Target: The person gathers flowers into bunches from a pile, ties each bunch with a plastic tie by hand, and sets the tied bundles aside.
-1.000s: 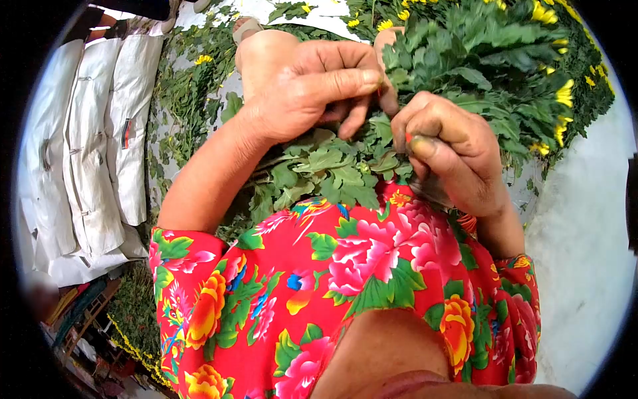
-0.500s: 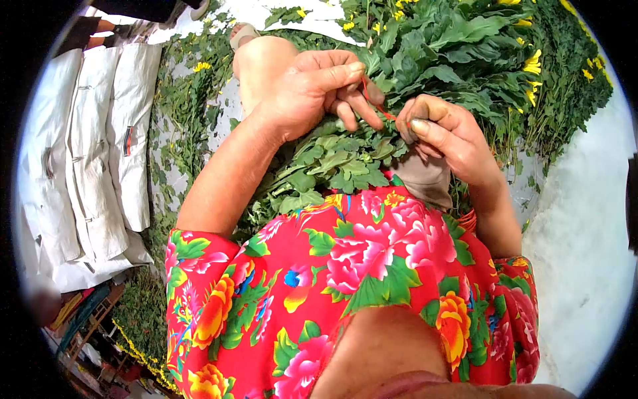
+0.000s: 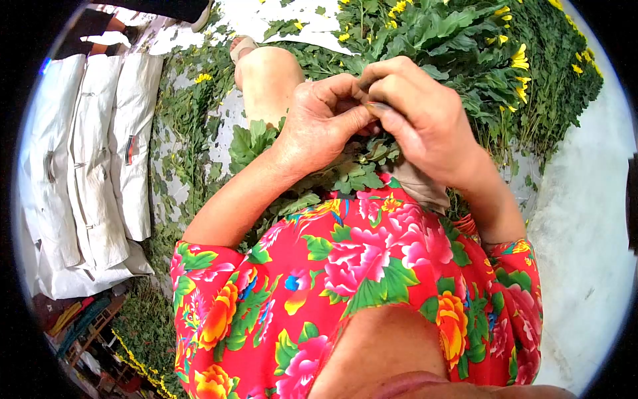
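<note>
My left hand (image 3: 319,123) and my right hand (image 3: 425,123) meet over my lap, thumbs and fingertips pressed together. Between the fingertips only a tiny orange-red bit of the red string (image 3: 371,104) shows; the rest is hidden by my fingers. Beneath and behind my hands lies a leafy bunch of chrysanthemums (image 3: 445,40), its yellow blooms (image 3: 520,58) pointing right. Green leaves (image 3: 359,174) stick out below my hands against the red floral shirt. The stems at the string are covered.
More cut chrysanthemums (image 3: 551,86) are heaped at the upper right, and loose leafy stems (image 3: 193,126) cover the floor at left. White folded sacks (image 3: 100,166) lie on the far left. Part of another person's dark clothing (image 3: 156,8) shows at the top left.
My right hand has moved up and left to meet my left hand, which has turned with its fingers curled in. The red string, stretched between them before, is now mostly hidden.
</note>
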### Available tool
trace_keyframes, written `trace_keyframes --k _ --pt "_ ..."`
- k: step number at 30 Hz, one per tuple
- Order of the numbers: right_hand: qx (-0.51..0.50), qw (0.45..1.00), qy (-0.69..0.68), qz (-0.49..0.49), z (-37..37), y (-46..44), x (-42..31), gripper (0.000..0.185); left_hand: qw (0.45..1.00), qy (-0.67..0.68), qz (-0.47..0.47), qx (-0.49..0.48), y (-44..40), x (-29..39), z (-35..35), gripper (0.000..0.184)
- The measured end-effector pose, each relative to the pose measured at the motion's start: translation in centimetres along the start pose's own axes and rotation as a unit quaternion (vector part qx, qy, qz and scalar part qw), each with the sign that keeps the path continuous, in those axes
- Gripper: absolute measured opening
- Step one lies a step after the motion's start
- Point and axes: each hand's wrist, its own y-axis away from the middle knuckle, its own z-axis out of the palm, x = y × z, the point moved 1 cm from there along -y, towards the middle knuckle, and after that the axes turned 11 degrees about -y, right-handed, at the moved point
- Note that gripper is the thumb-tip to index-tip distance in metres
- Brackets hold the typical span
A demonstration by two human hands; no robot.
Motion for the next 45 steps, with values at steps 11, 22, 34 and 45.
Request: trace_keyframes --k 11,22,34,45 --pt "0.016 0.997 -0.010 0.071 -1.3 1.8 1.2 0.013 0.997 0.059 -0.025 -0.032 -0.3 0.2 -0.9 0.009" --pt "-0.016 0.977 -0.095 0.188 -0.9 0.2 1.8 0.022 0.848 -0.428 0.309 0.050 -0.6 1.5 -0.9 0.016" --pt "-0.088 0.962 -0.176 0.191 -0.7 -1.1 4.1 0.023 0.759 -0.455 0.450 0.120 -1.4 0.3 -1.2 0.037" --pt "-0.051 0.976 -0.125 0.173 -0.4 -1.1 3.7 0.019 0.753 -0.489 0.413 0.153 -1.1 0.2 -1.5 0.033"
